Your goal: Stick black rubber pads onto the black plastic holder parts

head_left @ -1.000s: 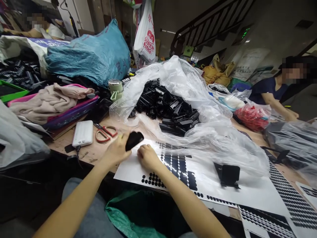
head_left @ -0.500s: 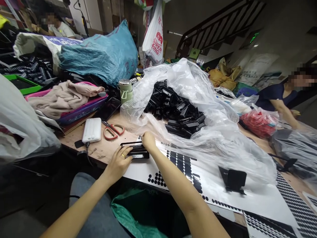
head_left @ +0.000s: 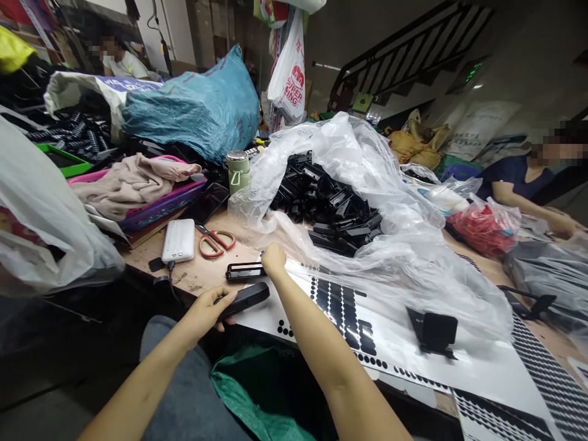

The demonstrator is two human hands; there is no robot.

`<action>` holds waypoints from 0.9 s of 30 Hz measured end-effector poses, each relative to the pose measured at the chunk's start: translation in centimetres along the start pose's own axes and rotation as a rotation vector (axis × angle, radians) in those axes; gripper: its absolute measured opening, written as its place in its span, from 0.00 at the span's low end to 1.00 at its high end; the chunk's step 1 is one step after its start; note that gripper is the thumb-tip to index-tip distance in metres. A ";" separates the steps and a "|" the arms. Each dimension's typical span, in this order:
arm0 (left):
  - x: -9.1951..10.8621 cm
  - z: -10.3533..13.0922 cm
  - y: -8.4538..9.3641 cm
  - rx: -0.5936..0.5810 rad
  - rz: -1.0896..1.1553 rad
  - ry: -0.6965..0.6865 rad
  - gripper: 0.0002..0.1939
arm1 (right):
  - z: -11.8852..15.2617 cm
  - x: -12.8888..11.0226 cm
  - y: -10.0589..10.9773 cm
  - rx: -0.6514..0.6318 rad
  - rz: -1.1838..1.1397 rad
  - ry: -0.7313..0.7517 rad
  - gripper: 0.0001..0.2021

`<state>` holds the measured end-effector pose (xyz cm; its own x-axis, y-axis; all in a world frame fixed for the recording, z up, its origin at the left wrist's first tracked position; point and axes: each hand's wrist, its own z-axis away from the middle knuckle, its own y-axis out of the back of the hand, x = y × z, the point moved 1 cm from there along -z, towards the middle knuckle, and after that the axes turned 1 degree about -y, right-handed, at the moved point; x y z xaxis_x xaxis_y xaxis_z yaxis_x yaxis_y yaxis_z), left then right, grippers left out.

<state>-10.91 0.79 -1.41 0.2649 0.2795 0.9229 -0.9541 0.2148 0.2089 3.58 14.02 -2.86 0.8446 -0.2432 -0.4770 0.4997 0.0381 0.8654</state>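
Note:
My left hand (head_left: 207, 312) grips a long black plastic part (head_left: 245, 299) with a textured face, tilted just above the table's front edge. Behind it lies a second black plastic part (head_left: 243, 271), its hollow, frame-like side facing up. My right hand (head_left: 274, 260) is closed at that part's right end; its fingertips are mostly hidden. Under and beside my right forearm is a white sheet (head_left: 294, 300) carrying rows of round black stickers (head_left: 337, 306). Beyond my hands, similar black parts (head_left: 331, 202) are heaped in a clear plastic bag (head_left: 395, 202).
Red-handled scissors (head_left: 218, 243), a white power bank (head_left: 178, 240) with a cable and a green flask (head_left: 237, 171) stand left of the bag. A black stand (head_left: 438, 334) rests on the sheet at right. A green sack (head_left: 248, 392) hangs below the edge. People sit behind.
My left hand has moved one black part toward the table's front edge, apart from the other. My right hand has stayed nearly in place; the view has shifted slightly.

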 end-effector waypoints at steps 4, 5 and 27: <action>-0.2 0.0 0.5 -0.015 0.064 -0.031 0.23 | 0.6 0.0 0.9 0.012 -0.058 0.033 0.11; -0.3 0.0 0.5 -0.020 0.062 -0.050 0.25 | 1.1 0.2 1.2 0.016 -0.077 0.058 0.10; -2.4 -2.0 -1.3 -0.042 0.097 -0.130 0.26 | 11.1 4.2 0.7 -0.108 -0.510 0.261 0.05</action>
<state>-10.02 1.76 -4.55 0.1488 0.1784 0.9726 -0.9668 0.2327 0.1052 5.31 2.26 -2.53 0.5049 -0.0101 -0.8631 0.8608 0.0807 0.5026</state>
